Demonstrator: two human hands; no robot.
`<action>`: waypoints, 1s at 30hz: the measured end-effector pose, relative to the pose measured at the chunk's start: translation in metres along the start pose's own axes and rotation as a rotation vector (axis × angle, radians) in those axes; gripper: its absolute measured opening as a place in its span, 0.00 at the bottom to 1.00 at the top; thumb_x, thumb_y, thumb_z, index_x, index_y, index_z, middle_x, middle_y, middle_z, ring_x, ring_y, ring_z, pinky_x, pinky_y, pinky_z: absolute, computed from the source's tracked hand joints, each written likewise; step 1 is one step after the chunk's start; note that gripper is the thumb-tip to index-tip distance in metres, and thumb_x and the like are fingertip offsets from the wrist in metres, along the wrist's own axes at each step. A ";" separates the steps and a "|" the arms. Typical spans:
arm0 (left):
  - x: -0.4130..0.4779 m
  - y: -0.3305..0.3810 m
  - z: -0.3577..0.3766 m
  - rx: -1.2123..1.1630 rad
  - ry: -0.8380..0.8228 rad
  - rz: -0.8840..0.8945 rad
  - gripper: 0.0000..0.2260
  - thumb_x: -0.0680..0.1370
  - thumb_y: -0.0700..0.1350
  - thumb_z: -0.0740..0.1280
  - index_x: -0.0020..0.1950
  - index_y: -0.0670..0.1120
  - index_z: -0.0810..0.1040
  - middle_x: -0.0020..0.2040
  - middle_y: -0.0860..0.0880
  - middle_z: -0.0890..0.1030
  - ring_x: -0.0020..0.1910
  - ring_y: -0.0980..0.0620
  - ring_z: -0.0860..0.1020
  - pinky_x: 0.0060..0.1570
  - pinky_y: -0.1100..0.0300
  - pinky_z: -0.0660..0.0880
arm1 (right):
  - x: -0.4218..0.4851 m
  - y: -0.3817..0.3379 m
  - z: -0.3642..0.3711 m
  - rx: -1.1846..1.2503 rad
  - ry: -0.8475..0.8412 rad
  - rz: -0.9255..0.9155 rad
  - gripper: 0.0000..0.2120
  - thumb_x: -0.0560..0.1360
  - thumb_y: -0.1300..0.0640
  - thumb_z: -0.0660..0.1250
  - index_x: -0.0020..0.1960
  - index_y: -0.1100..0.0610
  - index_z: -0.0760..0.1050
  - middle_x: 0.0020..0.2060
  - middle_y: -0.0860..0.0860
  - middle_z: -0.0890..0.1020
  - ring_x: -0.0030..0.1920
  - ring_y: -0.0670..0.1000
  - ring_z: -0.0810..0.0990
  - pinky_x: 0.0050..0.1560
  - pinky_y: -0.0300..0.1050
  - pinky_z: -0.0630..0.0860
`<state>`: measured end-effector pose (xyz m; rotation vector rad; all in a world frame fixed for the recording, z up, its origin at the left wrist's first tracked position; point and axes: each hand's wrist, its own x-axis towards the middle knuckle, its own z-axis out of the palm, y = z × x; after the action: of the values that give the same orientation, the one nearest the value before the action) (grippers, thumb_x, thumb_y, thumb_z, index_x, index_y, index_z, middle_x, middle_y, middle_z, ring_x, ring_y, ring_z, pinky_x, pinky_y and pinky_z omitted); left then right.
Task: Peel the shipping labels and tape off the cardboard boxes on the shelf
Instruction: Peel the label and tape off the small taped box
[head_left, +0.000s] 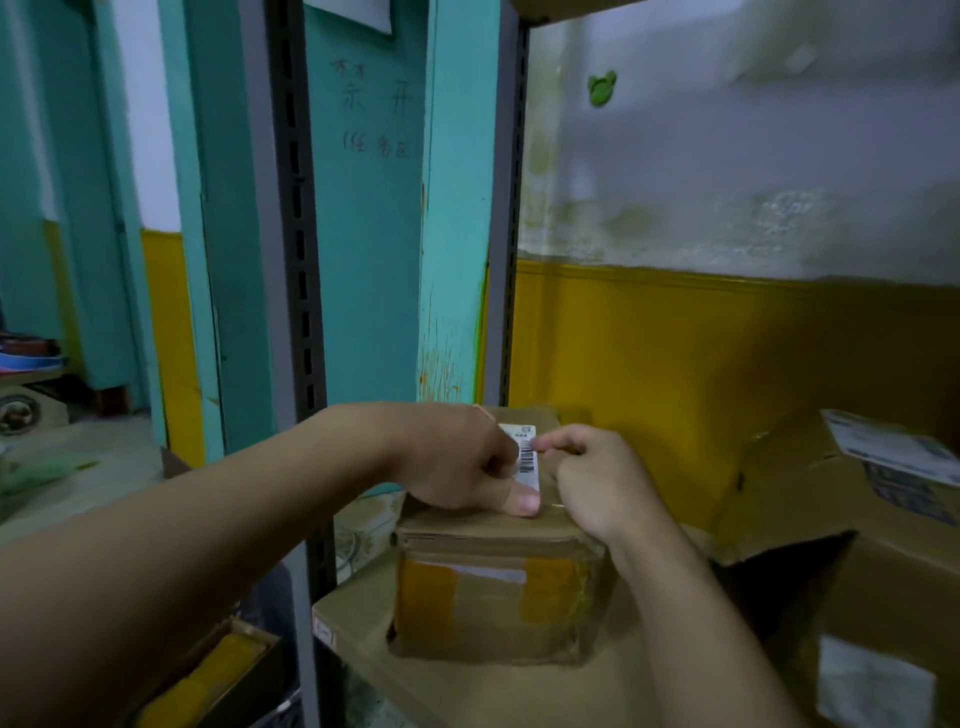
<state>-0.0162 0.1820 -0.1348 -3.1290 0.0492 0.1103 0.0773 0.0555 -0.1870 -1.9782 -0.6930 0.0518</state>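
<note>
Cardboard boxes are found at several depths, and the nearest, a brown carton (883, 597) at the lower right edge of view, is seen with a white sheet (872, 686) on its face, apparently untouched. Beyond it, the small brown cardboard box (498, 618) in hand is set on the tan board shelf (467, 691), close to the left edge. Its front face is still covered by orange-yellow tape patches (426, 592) and a white strip (488, 574). On its top, a white barcode label (527, 460) is being worked. The grip of the left hand (457, 462) is closed, with the fingers curled over the label's left edge and the thumb pressed flat on the box top. The grip of the right hand (592, 483) is closed too, forefinger and thumb pinched at the label's upper right edge. How much of the label has been lifted cannot be told. Farther right, a large brown box with an open flap (789, 493) is seen, its white printed label (893, 457) still stuck on. The task is judged to be at an early stage, with one label under way and all visible tape left. Behind stand the grey metal upright (291, 260) and the yellow-and-white wall (727, 338).
</note>
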 end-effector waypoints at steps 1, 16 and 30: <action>0.001 -0.001 -0.001 0.009 -0.033 0.005 0.16 0.80 0.64 0.56 0.42 0.55 0.69 0.41 0.54 0.73 0.38 0.57 0.72 0.37 0.60 0.67 | 0.000 0.000 0.000 -0.001 -0.005 0.003 0.11 0.80 0.60 0.61 0.55 0.49 0.80 0.51 0.47 0.78 0.52 0.47 0.75 0.38 0.35 0.68; 0.004 -0.014 0.028 -0.165 0.318 0.154 0.16 0.81 0.58 0.58 0.33 0.59 0.70 0.33 0.55 0.74 0.33 0.57 0.73 0.36 0.60 0.70 | 0.002 0.000 0.004 0.017 0.014 -0.014 0.11 0.80 0.60 0.62 0.56 0.51 0.81 0.56 0.50 0.81 0.55 0.50 0.78 0.49 0.43 0.73; 0.008 -0.017 0.035 -0.253 0.463 -0.005 0.19 0.82 0.57 0.59 0.32 0.53 0.68 0.29 0.52 0.71 0.28 0.56 0.69 0.34 0.56 0.69 | 0.002 0.000 0.005 -0.001 0.007 -0.005 0.10 0.80 0.59 0.62 0.55 0.51 0.80 0.53 0.51 0.82 0.47 0.50 0.78 0.35 0.40 0.68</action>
<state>-0.0106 0.1997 -0.1704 -3.3243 0.0319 -0.6583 0.0775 0.0604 -0.1886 -1.9768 -0.6931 0.0416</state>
